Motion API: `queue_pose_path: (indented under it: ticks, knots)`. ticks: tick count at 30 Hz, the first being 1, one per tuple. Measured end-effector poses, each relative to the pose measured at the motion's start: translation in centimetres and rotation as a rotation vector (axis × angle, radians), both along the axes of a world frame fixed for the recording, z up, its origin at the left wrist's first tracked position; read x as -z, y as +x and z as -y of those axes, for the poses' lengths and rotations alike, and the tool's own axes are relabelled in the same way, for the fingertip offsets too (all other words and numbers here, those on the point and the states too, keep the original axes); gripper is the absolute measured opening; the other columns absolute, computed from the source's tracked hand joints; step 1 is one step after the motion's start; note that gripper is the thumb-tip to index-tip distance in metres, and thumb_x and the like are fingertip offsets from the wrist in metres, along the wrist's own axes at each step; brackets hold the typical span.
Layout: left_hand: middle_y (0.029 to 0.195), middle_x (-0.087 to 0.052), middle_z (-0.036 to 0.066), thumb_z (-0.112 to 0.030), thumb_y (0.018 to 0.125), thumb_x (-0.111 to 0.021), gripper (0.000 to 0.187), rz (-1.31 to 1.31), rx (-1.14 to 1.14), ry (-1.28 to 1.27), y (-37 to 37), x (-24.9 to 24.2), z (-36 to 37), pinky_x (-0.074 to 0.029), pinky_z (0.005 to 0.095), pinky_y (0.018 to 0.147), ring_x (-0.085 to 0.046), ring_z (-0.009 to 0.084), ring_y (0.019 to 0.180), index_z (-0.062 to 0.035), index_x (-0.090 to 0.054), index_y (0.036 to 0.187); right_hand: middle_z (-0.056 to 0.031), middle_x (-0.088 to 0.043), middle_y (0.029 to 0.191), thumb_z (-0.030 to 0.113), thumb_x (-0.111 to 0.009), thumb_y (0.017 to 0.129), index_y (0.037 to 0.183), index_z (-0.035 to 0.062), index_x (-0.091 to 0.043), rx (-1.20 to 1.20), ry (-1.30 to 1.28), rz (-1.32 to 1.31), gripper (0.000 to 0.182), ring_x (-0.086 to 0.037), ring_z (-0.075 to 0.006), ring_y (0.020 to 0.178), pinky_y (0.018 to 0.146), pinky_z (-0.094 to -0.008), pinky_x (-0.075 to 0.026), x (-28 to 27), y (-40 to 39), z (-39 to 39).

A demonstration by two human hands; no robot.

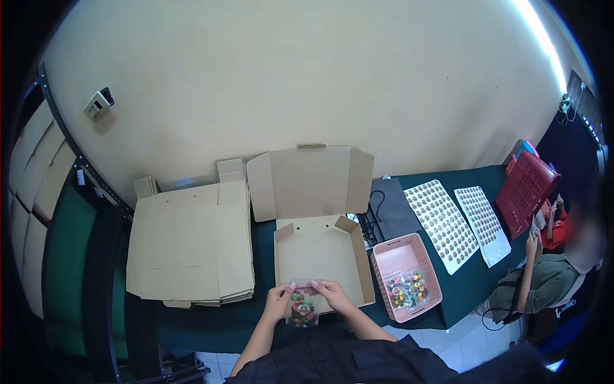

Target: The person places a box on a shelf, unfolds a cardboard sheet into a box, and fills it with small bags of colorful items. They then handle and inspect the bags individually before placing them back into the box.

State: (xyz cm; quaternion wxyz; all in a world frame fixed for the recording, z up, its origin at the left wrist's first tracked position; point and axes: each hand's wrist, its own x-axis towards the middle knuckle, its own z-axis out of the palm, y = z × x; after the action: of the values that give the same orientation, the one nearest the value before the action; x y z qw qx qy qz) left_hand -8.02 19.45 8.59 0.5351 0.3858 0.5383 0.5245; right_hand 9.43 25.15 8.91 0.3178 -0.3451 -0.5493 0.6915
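Note:
A clear zip bag [302, 310] with small red, green and brown pieces inside hangs between my two hands. My left hand [279, 301] pinches its top left corner, and my right hand [332, 294] grips the top right. Just beyond my hands lies an open cardboard box [320, 249], its lid raised against the wall and its visible floor bare. To the right of the box stands a pink basket [394, 253], holding several clear bags of colourful pieces [408, 289].
Flattened cardboard boxes [188, 246] are stacked at left. Right of the basket lie two sticker sheets [442, 224], a dark red basket [526, 192] and a dark laptop-like item [393, 208]. Another person [543, 281] sits at the right end, and a shelf [70, 147] stands left.

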Motion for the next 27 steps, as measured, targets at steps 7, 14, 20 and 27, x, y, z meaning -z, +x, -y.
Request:
queue_pose_path:
  ticks: [7, 14, 20, 27]
  knots:
    - [0.109, -0.058, 0.011, -0.006, 0.085, -0.049, 0.037, -0.254, -0.191, 0.2, 0.7, -3.1, 0.3, -0.047, 0.0278, 0.075, -0.057, 0.0147, 0.091, -0.0041, -0.049, 0.121, -0.0077, -0.062, 0.094, 0.023, -0.046, 0.092, 0.105, -0.002, -0.06, 0.157, 0.122, 0.131, 0.031, -0.056, -0.0133, 0.085, 0.079, -0.027, -0.043, -1.8, -0.7, -0.7]
    - [0.119, -0.052, 0.017, -0.014, 0.08, -0.063, 0.051, -0.311, -0.083, 0.297, 2.6, -1.3, 0.2, -0.04, 0.0321, 0.093, -0.051, 0.0243, 0.11, -0.0005, -0.044, 0.125, -0.0137, -0.054, 0.105, 0.02, -0.04, 0.093, 0.117, -0.0017, -0.052, 0.225, 0.661, 0.217, 0.034, -0.051, -0.0223, 0.1, 0.083, -0.0319, -0.042, -2.7, -3.3, 1.2]
    - [0.119, -0.051, 0.018, -0.009, 0.078, -0.066, 0.057, -0.006, -0.134, 0.157, 4.2, -1.5, 0.6, -0.038, 0.0295, 0.094, -0.049, 0.0203, 0.113, 0.0036, -0.04, 0.127, -0.0124, -0.052, 0.112, 0.012, -0.047, 0.09, 0.119, -0.0017, -0.051, 0.214, 0.238, -0.047, 0.032, -0.051, -0.0188, 0.1, 0.082, -0.0262, -0.043, -1.8, -2.6, 1.3]
    - [0.11, -0.059, 0.015, -0.008, 0.077, -0.065, 0.033, -0.248, -0.113, 0.102, 3.0, -0.1, 1.2, -0.028, 0.036, 0.103, -0.052, 0.0189, 0.109, 0.0009, -0.058, 0.108, -0.0125, -0.05, 0.117, 0.014, -0.071, 0.074, 0.106, -0.0014, -0.059, 0.376, 0.138, 0.137, 0.037, -0.051, -0.0186, 0.1, 0.08, -0.0274, -0.045, -1.4, -1.7, 1.2]
